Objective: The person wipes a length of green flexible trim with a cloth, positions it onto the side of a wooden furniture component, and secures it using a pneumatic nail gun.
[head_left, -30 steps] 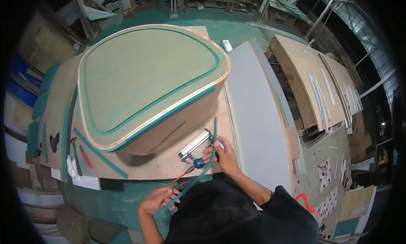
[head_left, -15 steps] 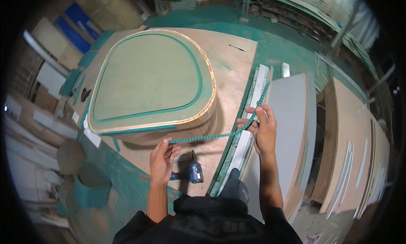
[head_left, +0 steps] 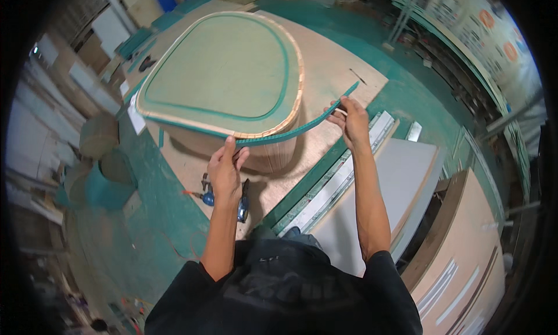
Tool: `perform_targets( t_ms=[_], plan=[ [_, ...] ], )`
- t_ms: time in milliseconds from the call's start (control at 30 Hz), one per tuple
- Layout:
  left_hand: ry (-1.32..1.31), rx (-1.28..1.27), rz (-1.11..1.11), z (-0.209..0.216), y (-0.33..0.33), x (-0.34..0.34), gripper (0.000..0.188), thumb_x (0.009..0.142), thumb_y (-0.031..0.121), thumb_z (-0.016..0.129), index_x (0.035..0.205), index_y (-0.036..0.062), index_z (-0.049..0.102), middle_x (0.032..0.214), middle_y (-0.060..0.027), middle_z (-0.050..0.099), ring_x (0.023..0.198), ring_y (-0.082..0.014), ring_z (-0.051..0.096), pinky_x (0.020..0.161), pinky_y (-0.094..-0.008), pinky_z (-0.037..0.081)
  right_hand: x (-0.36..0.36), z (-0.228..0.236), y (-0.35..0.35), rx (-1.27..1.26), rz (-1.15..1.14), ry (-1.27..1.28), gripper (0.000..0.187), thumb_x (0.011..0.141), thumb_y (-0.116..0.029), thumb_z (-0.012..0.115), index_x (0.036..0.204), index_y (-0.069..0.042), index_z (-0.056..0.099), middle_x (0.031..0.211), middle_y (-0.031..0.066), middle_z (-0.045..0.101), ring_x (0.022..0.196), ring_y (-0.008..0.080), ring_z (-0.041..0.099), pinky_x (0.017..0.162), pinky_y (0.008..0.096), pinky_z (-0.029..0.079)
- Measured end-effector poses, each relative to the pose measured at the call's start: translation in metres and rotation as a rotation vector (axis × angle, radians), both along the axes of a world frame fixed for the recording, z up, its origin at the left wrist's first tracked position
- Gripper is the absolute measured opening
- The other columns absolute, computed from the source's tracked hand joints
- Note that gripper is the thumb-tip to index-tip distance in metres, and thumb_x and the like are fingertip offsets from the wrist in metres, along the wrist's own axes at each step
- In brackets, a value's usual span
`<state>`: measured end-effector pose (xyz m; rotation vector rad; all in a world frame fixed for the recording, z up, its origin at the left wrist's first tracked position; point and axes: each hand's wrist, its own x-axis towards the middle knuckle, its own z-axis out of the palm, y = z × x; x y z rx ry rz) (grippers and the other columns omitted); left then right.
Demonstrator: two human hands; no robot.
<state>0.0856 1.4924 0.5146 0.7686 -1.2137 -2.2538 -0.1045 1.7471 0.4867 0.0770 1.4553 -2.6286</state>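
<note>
A thin green strip (head_left: 290, 135) with close-set notches curves in the air and along the front right corner of a large rounded wooden form (head_left: 218, 67). The form has a green top and a pale, segmented wooden rim. My left hand (head_left: 225, 167) pinches the strip near the form's front edge, thumb on top. Farther right, my right hand (head_left: 353, 124) grips it between thumb and fingers, and its free tip sticks out beyond. Another green strip (head_left: 186, 130) lies along the form's straight front edge, up to my left hand.
Under the form is a plywood sheet (head_left: 331, 67). A blue power tool (head_left: 243, 208) lies on it near my left forearm. To the right are wrapped long strips (head_left: 331, 190), a grey panel (head_left: 372, 190) and wooden boards (head_left: 459, 236). Green curved pieces (head_left: 111, 181) stand at left.
Both hands have moved forward with the strip, from in front of the form to its rounded corner. The strip now bends up along the rim. My view has turned.
</note>
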Motion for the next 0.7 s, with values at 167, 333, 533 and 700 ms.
perform_targets(
  t_ms=[167,333,533,700],
  plan=[
    [0.042,0.040,0.090,-0.011,0.006,-0.003,0.044,0.093,0.024,0.077,0.111,-0.0082,0.054,0.091,-0.0110,0.065,0.075,-0.0177,0.069,0.072,-0.0250,0.062,-0.020,0.003,-0.017,0.071,0.037,0.020,0.055,0.097,-0.014,0.066,0.134,0.015,0.037,0.103,0.0239,0.065,0.085,0.0313,0.073,0.070,0.0395,0.066],
    [-0.018,-0.035,0.158,-0.012,0.008,-0.004,0.043,0.093,0.026,0.078,0.110,-0.0061,0.056,0.090,-0.0087,0.063,0.075,-0.0159,0.068,0.070,-0.0254,0.060,-0.049,0.002,-0.036,0.088,0.148,0.072,0.065,0.096,-0.011,0.065,0.141,0.019,0.029,0.099,0.0203,0.068,0.087,0.0255,0.072,0.068,0.0368,0.066],
    [-0.042,-0.015,0.177,-0.013,0.006,-0.011,0.038,0.094,0.024,0.077,0.110,-0.0060,0.060,0.092,-0.0074,0.066,0.076,-0.0141,0.067,0.072,-0.0246,0.059,-0.067,0.006,-0.055,0.109,0.184,0.044,0.042,0.095,-0.011,0.065,0.123,0.016,0.050,0.096,0.0172,0.069,0.082,0.0213,0.071,0.068,0.0336,0.066],
    [-0.079,0.019,0.153,-0.005,0.004,-0.006,0.031,0.095,0.020,0.075,0.107,-0.0060,0.063,0.092,-0.0091,0.069,0.076,-0.0138,0.067,0.074,-0.0255,0.059,-0.072,0.017,-0.067,0.227,0.266,0.082,0.029,0.096,-0.014,0.063,0.113,0.009,0.059,0.095,0.0136,0.070,0.081,0.0189,0.071,0.065,0.0295,0.063]
  ],
)
